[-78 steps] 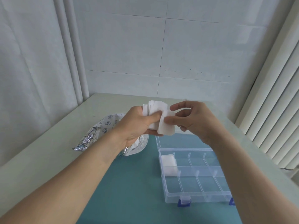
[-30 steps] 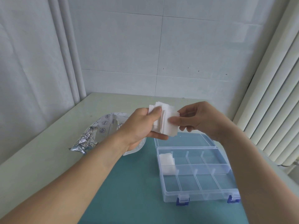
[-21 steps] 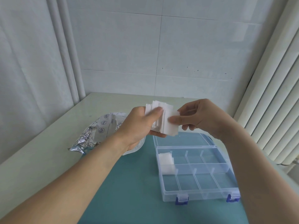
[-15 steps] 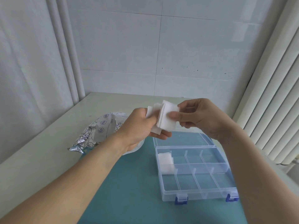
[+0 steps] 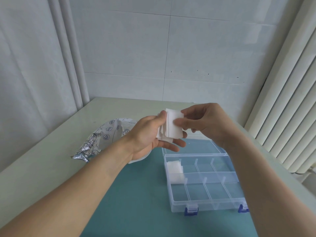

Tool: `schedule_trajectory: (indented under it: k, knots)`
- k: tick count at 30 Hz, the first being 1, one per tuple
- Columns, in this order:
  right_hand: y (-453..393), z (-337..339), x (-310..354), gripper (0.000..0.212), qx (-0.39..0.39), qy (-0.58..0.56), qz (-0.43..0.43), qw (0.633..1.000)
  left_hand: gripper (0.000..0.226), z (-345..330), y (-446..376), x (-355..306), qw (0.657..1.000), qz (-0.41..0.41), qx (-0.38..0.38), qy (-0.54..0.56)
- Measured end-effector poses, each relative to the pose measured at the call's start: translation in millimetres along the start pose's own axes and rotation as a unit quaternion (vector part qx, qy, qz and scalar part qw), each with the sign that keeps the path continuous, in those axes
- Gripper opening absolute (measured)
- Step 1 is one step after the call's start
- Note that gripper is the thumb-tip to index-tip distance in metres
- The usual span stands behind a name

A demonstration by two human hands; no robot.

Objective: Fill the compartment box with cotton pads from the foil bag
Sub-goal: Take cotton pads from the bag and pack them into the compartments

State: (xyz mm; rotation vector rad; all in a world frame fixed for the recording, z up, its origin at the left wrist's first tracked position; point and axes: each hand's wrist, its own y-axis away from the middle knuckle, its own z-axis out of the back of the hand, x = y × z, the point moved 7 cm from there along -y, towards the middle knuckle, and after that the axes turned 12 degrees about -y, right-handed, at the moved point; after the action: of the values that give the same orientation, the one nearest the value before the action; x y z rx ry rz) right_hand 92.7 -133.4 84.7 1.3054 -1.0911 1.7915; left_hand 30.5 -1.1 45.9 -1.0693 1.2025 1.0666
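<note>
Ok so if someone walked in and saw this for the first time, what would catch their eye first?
Probably the two hands raised mid-frame: the left hand grips a fanned stack of white cotton pads while the right hand pinches its front pad. Below them, the clear compartment box lies open on the teal mat, with pads in only its far-left compartment. The crumpled foil bag lies to the left.

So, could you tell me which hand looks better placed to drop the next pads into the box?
Probably the right hand: it pinches the front pads above the open compartment box, while the left hand cradles the stack.
</note>
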Motion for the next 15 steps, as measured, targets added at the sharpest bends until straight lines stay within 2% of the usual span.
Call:
schedule_trajectory:
  k: [3,6,10,13,15]
  knots:
    - [-2,-4,-7,0.030,0.007,-0.003,-0.017,1.000,0.058,-2,0,1,1.000,0.002,0.019,-0.007]
    - [-4,-12,-11,0.016,0.032,0.009,-0.026,0.999,0.058,-1,0,1,1.000,0.000,0.017,-0.004]
    - [-6,-8,-11,0.014,0.006,-0.058,-0.022,0.998,0.056,-2,0,-1,0.999,0.010,0.026,0.046]
    - [-4,2,-12,0.011,-0.027,-0.113,-0.047,0.992,0.046,2,-2,-3,0.996,0.010,0.000,0.092]
    - [-5,9,-10,0.006,-0.047,-0.156,-0.060,0.985,0.036,9,-2,-1,0.996,0.012,-0.044,0.072]
